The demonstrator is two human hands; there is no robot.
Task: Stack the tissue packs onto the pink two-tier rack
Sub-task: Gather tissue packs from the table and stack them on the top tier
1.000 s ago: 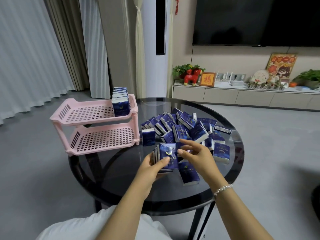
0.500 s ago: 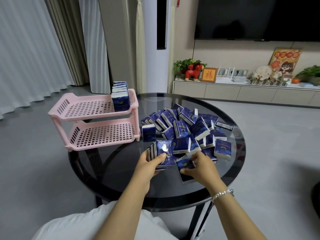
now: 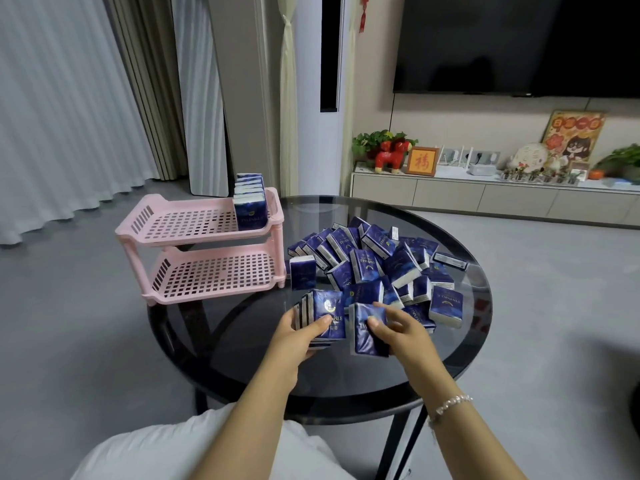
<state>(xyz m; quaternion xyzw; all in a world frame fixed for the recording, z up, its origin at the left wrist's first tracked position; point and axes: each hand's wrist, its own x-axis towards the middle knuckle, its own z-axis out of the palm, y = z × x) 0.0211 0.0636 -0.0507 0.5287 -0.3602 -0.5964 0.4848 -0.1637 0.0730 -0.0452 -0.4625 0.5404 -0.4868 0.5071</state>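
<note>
A pink two-tier rack [image 3: 180, 233] stands at the left edge of the round glass table [image 3: 346, 379]. A row of blue tissue packs [image 3: 250, 202] stands upright at the right end of its top tier; the lower tier holds nothing. A loose heap of blue packs [image 3: 374, 265] lies in the middle of the table. My left hand [image 3: 298, 337] grips a bundle of several packs [image 3: 323, 315] held upright at the heap's near edge. My right hand [image 3: 401, 332] pinches a single pack [image 3: 363, 336] just to the right of that bundle, a small gap between them.
One pack [image 3: 302, 273] stands alone between the rack and the heap. The table's front rim is close to my lap. Behind the table are a low TV cabinet [image 3: 485, 199] with ornaments, a tall white air conditioner [image 3: 318, 140] and curtains at the left.
My right hand has picked one pack off the table and raised it beside the bundle. My left hand has kept hold of the bundle almost in place.
</note>
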